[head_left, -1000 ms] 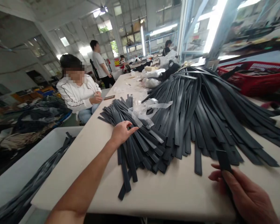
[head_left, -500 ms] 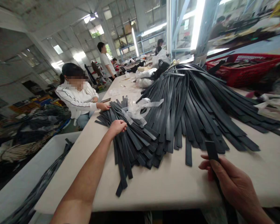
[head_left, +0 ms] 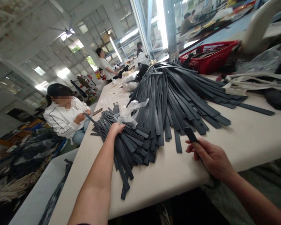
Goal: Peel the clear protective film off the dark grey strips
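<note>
My right hand (head_left: pixel 212 154) grips a black strap (head_left: pixel 190 133) between thumb and fingers. The strap's flat end points up and away, and its rest drops below the hand. My left hand (head_left: pixel 117 128) lies over a pile of black straps (head_left: pixel 133 140), fingers curled closed; what they pinch is hidden from view. Beside it, a crumpled strip of clear plastic (head_left: pixel 127 115) rests on the pile. A larger bundle of black straps (head_left: pixel 164 103), tied at its far end, fans out between my hands.
A co-worker (head_left: pixel 66 115) in white sits at the table's left side, holding one strap. A phone (head_left: pixel 97 111) lies near that edge. The red basket (head_left: pixel 208 57) stands at the back right, and a white bin (head_left: pixel 53 175) with straps at the lower left.
The co-worker's hand has drawn back from the pile with a strap, now held in both hands. My view has turned to the right. My right hand still grips its strap.
</note>
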`<state>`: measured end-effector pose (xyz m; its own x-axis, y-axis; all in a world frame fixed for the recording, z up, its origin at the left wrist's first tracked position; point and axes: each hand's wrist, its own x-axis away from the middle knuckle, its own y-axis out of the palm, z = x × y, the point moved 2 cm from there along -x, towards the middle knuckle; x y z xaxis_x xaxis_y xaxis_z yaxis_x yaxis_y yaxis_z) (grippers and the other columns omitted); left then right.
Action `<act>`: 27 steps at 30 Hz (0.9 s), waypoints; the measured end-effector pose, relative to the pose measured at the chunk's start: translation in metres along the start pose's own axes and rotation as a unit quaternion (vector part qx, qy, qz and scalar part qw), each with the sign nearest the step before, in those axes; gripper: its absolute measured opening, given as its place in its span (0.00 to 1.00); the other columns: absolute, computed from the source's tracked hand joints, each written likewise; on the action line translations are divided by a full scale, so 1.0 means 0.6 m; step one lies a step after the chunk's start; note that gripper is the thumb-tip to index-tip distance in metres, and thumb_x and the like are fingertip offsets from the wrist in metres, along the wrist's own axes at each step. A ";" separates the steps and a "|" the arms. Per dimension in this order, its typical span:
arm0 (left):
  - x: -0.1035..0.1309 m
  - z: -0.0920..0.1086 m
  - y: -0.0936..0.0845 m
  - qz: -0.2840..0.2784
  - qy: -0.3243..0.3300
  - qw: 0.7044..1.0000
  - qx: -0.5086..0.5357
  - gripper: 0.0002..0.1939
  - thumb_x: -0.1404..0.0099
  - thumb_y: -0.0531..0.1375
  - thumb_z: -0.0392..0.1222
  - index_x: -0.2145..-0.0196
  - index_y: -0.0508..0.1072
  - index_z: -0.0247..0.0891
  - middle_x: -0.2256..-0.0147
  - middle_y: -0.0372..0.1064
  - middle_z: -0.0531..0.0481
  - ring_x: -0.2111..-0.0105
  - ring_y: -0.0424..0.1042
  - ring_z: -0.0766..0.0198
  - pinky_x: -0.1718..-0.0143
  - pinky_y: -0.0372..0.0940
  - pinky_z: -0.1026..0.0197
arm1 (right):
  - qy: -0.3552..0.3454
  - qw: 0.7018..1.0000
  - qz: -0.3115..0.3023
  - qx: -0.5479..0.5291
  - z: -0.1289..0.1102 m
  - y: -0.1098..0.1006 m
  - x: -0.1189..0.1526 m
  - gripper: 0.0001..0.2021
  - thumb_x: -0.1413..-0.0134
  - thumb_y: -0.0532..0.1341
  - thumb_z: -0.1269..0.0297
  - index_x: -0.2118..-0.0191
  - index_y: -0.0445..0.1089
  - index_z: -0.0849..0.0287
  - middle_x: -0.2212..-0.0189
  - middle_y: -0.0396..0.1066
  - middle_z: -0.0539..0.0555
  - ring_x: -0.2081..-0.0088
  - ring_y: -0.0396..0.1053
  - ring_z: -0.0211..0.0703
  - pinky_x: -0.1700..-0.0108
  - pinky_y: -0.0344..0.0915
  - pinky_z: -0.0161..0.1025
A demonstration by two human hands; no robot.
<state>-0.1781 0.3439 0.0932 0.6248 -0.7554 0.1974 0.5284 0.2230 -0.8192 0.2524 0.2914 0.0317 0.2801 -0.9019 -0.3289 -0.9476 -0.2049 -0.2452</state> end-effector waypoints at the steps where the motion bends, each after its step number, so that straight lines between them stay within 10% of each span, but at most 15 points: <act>1: 0.006 -0.006 -0.003 -0.006 -0.006 0.999 0.034 0.12 0.33 0.61 0.47 0.65 0.73 0.33 0.67 0.73 0.51 0.68 0.73 0.64 0.62 0.71 0.56 | 0.000 1.000 -0.002 -0.005 0.001 0.001 0.001 0.17 0.34 0.53 0.50 0.58 0.72 0.58 0.73 0.74 0.51 0.81 0.67 0.36 0.76 0.67 0.35; 10: 0.179 -0.063 -0.035 -0.031 0.010 0.924 0.380 0.05 0.34 0.56 0.36 0.67 0.71 0.38 0.68 0.77 0.53 0.69 0.77 0.69 0.63 0.72 0.65 | 0.000 0.999 -0.014 -0.053 -0.005 0.003 -0.001 0.16 0.34 0.54 0.52 0.59 0.71 0.59 0.73 0.73 0.51 0.81 0.66 0.34 0.76 0.64 0.33; 19: 0.439 -0.118 0.114 -0.156 -0.086 0.761 0.624 0.15 0.51 0.73 0.38 0.64 0.76 0.38 0.72 0.78 0.54 0.74 0.78 0.66 0.71 0.74 0.66 | 0.131 0.963 -0.092 -0.216 -0.050 0.027 0.080 0.20 0.38 0.57 0.45 0.62 0.70 0.60 0.77 0.72 0.49 0.84 0.61 0.31 0.82 0.58 0.30; 27: 0.497 -0.095 0.185 -0.275 -0.091 0.745 0.601 0.16 0.50 0.74 0.46 0.69 0.77 0.33 0.71 0.79 0.47 0.70 0.79 0.59 0.66 0.75 0.61 | 0.153 0.954 -0.227 -0.125 -0.076 0.043 0.207 0.18 0.33 0.51 0.52 0.61 0.70 0.61 0.75 0.71 0.49 0.83 0.62 0.30 0.81 0.58 0.28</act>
<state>0.0342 0.1085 0.0305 0.1329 -0.8643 0.4851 0.7981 0.3836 0.4647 0.2558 0.1567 0.0259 0.6481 -0.7599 0.0502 -0.7575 -0.6500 -0.0602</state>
